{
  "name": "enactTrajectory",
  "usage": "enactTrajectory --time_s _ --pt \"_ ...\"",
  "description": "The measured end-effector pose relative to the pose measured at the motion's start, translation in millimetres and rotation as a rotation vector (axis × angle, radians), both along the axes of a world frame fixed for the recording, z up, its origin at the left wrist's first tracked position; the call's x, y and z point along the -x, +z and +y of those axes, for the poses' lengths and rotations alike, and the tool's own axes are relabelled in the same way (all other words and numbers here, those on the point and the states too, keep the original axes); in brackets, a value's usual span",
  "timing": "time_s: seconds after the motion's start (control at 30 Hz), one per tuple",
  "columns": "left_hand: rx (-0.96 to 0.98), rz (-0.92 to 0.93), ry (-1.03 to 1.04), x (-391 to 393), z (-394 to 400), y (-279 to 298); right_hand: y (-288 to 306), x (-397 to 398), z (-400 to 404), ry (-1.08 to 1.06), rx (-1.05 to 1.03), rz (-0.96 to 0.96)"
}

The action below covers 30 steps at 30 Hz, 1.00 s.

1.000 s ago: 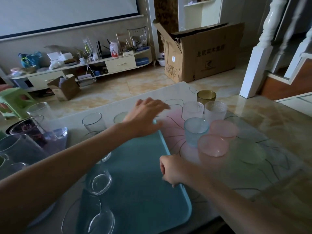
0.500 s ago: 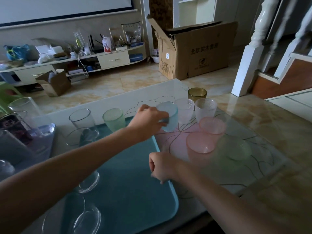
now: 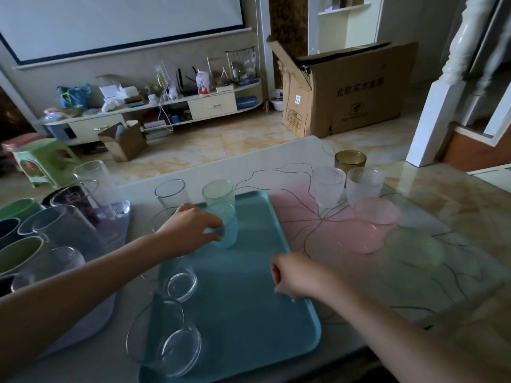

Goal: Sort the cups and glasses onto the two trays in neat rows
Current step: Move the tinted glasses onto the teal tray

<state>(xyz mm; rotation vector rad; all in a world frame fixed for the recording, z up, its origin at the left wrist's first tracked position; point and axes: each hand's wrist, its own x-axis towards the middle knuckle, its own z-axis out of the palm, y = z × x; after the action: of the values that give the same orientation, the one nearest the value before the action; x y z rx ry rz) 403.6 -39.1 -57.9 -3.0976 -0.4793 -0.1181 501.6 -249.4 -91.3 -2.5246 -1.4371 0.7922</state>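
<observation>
My left hand grips a pale blue frosted cup and holds it upright on the far part of the blue tray. A green frosted cup stands just behind it, beside a clear glass. Two clear glasses stand along the tray's left side. My right hand rests as a loose fist on the tray's right rim, holding nothing. To the right stand two white frosted cups, an amber glass, pink cups and a green cup.
A second, greyish tray on the left carries several tall glasses and green and dark mugs. The table's far edge runs behind the cups. Beyond it on the floor are a cardboard box and a green stool.
My left hand took the blue cup from the group on the right and carried it left onto the blue tray. My right hand stayed at the tray's rim.
</observation>
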Motion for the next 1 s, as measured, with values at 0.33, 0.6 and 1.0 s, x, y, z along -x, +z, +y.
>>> enactTrajectory --time_s 0.33,0.6,1.0 --pt "0.083 -0.099 -0.175 -16 -18 31 4 -6 -4 -0.018 -0.151 0.118" --pt "0.021 -0.205 -0.722 -82 -136 34 -2 -13 -13 -0.160 -0.283 0.033" --pt "0.032 -0.093 -0.449 -89 -124 28 -3 -9 -10 -0.090 -0.136 0.005"
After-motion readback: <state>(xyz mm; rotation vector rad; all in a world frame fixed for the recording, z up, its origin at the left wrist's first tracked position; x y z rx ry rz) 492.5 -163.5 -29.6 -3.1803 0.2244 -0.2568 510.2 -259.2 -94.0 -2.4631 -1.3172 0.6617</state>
